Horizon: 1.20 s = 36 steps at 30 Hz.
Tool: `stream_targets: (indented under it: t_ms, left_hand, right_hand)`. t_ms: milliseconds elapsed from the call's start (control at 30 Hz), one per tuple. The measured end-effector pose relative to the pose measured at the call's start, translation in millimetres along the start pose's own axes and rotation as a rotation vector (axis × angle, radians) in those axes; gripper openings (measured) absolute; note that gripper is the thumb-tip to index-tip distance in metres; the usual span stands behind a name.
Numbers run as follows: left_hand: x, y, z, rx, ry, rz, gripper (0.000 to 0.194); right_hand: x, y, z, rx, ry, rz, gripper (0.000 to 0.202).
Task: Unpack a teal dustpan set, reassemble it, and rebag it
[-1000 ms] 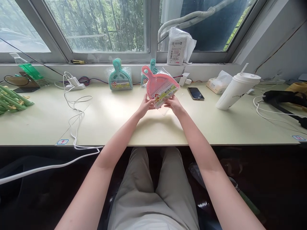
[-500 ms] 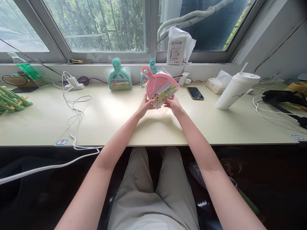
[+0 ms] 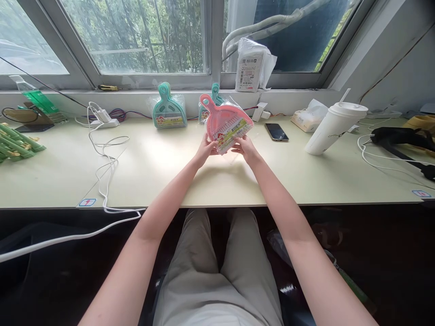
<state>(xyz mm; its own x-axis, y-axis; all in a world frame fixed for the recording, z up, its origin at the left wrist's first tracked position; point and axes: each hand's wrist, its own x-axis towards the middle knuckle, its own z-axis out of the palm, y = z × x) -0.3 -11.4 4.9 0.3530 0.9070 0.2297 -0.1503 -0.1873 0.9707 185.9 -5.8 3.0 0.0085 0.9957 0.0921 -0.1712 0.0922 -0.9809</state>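
A pink dustpan and brush set (image 3: 226, 118) in clear plastic wrap is held up above the desk, tilted, its looped handle to the upper left. My left hand (image 3: 205, 150) grips its lower left edge, thumb on the front. My right hand (image 3: 245, 147) pinches the wrap along the lower right edge. Behind it, a green dustpan set (image 3: 215, 93) is partly hidden, standing by the window ledge. Another wrapped green dustpan set (image 3: 169, 107) leans there further left.
Right of my hands lie a phone (image 3: 277, 132), a tissue pack (image 3: 310, 117) and a white lidded cup (image 3: 335, 129) with a straw. A white cable (image 3: 108, 172) trails across the desk's left side, near a power strip (image 3: 104, 122). Green bundles (image 3: 16, 142) sit far left.
Almost nothing differs. My right fingers have shifted very slightly at the wrap's edge, while the pink dustpan set stays in nearly the same place.
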Motion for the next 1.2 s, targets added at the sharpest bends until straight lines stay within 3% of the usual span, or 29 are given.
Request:
stream_targets:
  t_ms: [567,833,1033,1133,1200]
  left_hand:
    - [-1,0,1.2,-0.035,0.048,-0.015,0.067]
    - [-4,4,2.8,-0.060,0.047,-0.041,0.068]
    - [2,4,-7.8,-0.124,0.143,-0.013,0.067]
    - [6,4,-13.9,-0.181,0.212,0.010,0.066]
    - [8,4,-17.6,-0.219,0.260,0.018,0.061]
  right_hand:
    - [-3,-4,1,0.021,0.015,0.052,0.023]
    - [-4,-7,5,0.012,0.085,0.073,0.017]
    - [3,-8,-9,-0.033,0.403,-0.035,0.023]
    - [14,-2,-21,-0.076,0.562,-0.198,0.011]
    - [22,4,-29,-0.116,0.620,-0.299,0.014]
